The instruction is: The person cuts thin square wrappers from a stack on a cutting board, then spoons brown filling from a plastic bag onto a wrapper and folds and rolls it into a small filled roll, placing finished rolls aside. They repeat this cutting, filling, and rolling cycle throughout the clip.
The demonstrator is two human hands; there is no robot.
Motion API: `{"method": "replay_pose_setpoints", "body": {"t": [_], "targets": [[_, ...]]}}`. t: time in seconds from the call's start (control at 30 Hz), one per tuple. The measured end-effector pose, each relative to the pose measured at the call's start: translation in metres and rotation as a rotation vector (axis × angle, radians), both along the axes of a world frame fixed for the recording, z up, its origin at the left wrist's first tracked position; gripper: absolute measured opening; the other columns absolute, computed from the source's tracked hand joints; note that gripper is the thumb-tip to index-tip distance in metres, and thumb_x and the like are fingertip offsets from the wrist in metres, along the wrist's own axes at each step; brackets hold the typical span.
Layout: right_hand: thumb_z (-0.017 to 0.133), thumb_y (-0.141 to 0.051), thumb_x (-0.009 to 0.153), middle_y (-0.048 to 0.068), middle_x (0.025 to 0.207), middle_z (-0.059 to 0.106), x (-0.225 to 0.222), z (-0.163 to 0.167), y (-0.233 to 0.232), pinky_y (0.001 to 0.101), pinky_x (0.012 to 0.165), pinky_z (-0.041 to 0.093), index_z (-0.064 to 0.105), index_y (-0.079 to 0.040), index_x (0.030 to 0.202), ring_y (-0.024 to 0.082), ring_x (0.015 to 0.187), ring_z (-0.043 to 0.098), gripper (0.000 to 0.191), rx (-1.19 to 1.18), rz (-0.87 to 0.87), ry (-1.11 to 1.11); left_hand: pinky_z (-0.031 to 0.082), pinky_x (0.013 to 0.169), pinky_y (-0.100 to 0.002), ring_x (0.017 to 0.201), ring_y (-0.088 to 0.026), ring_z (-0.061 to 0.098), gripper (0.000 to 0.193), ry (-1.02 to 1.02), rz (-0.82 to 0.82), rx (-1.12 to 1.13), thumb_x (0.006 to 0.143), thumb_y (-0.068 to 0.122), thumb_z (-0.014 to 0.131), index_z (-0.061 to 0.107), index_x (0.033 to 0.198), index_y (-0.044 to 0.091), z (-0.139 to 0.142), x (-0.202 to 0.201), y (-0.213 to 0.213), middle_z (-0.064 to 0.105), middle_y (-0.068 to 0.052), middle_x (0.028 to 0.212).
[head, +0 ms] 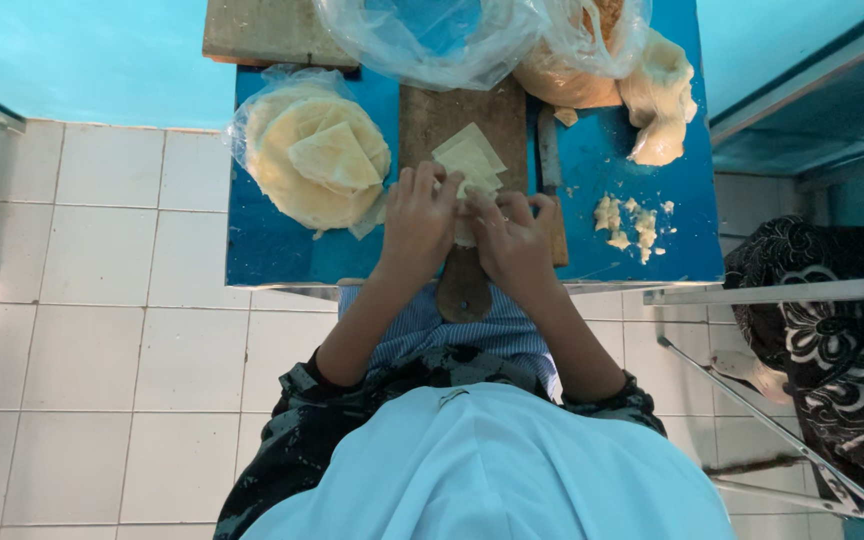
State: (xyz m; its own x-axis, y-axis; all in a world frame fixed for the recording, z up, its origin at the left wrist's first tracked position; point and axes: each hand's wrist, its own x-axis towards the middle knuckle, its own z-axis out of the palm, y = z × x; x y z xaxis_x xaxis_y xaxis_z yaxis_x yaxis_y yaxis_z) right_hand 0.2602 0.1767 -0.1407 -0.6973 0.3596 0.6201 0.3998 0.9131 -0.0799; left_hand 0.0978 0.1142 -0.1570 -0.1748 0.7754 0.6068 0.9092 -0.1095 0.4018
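Note:
My left hand (418,222) and my right hand (513,238) meet over the near end of a wooden cutting board (442,120), both pinching one small pale dough wrapper (466,226) between the fingers. Just beyond my fingers, a few square dough sheets (469,158) lie on the board. The board's rounded handle (463,286) sticks out toward me below my hands. A round stack of pale wrappers (314,160) sits on clear plastic to the left of my left hand.
All of it rests on a small blue table (272,250) over a white tiled floor. A knife (550,150) lies right of the board, with filling crumbs (626,222) and a dough lump (658,100) farther right. Plastic bags (432,40) sit at the back. A person in patterned cloth (832,330) is at right.

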Motion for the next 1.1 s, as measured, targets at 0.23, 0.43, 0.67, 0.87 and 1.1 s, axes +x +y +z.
{"method": "replay_pose_setpoints", "body": {"t": [0.23,0.43,0.67,0.87,1.1], "targets": [[0.083,-0.009,0.09,0.007,0.108,0.076,-0.004,0.012,0.017,0.0369,0.092,0.05,0.053,-0.006,0.133,0.02,0.101,0.071,0.052,-0.434,-0.047,0.302,0.051,0.096,-0.043,0.115,-0.033,0.058,0.038,-0.368,-0.058,0.117,0.092,0.008,0.074,0.062,0.128,0.008,0.015,0.001,-0.012,0.054,-0.014,0.122],[0.078,-0.003,0.089,0.01,0.1,0.077,0.007,0.018,0.016,0.0281,0.083,0.053,0.047,-0.003,0.143,0.013,0.095,0.073,0.062,-1.292,0.159,0.616,0.055,0.09,-0.036,0.115,-0.029,0.06,0.052,-0.588,-0.252,0.132,0.085,0.008,0.083,0.058,0.131,0.008,0.029,0.002,-0.016,0.055,-0.013,0.123],[0.073,0.0,0.092,0.01,0.104,0.074,0.012,0.026,0.018,0.0282,0.092,0.055,0.043,-0.001,0.151,0.014,0.101,0.073,0.067,-1.527,0.311,0.567,0.054,0.09,-0.036,0.112,-0.027,0.062,0.051,-0.611,-0.201,0.133,0.087,0.012,0.084,0.059,0.131,0.008,0.027,0.002,-0.015,0.057,-0.011,0.123],[0.074,-0.003,0.087,0.008,0.097,0.071,0.005,0.063,0.054,0.0299,0.069,0.06,0.037,-0.011,0.152,0.015,0.08,0.071,0.076,-1.567,0.424,0.082,0.053,0.091,-0.038,0.107,-0.028,0.06,0.055,-0.607,-0.137,0.107,0.086,0.017,0.085,0.058,0.132,0.006,0.023,-0.003,-0.025,0.057,-0.013,0.121],[0.074,-0.006,0.1,0.015,0.126,0.071,-0.026,0.113,0.127,0.0368,0.087,0.067,0.029,-0.01,0.159,0.021,0.1,0.078,0.074,-1.117,0.379,0.303,0.052,0.094,-0.04,0.112,-0.031,0.061,0.046,-0.58,-0.119,0.128,0.093,0.017,0.079,0.058,0.131,0.004,0.014,0.0,-0.03,0.057,-0.015,0.123]]}}
